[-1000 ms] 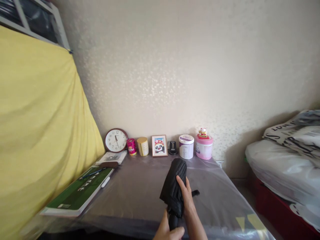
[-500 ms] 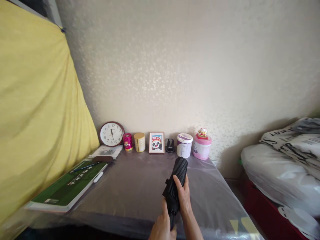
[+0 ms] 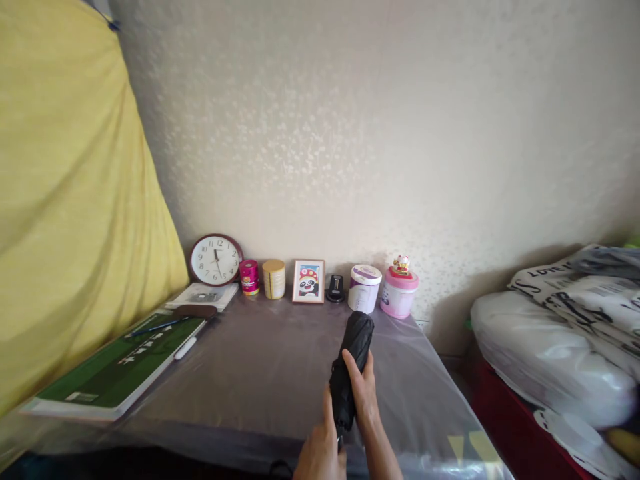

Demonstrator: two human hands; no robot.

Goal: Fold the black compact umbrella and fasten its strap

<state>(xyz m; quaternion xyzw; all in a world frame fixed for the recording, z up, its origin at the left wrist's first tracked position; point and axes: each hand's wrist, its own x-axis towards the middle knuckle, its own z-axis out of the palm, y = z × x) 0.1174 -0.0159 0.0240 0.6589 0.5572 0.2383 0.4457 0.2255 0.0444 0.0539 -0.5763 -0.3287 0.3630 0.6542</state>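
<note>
A folded black umbrella (image 3: 351, 360) is held above the front part of the table, its top tilted away and to the right. My right hand (image 3: 364, 393) is wrapped round its canopy from the right side. Lower down, my left hand (image 3: 324, 443) closes round the handle end, its thumb or a finger reaching up along the canopy's left edge. Most of the handle is hidden by the left hand.
Along the wall stand a clock (image 3: 216, 260), a pink can (image 3: 249, 277), a yellow-lidded jar (image 3: 274, 280), a panda picture (image 3: 309, 283) and two tubs. A green book (image 3: 110, 370) lies left on the table (image 3: 250, 373). Bedding (image 3: 545, 347) is at right.
The view has shifted slightly. The umbrella looks smoother, and the strap or flap that stuck out on its left side no longer shows. Both hands still hold it.
</note>
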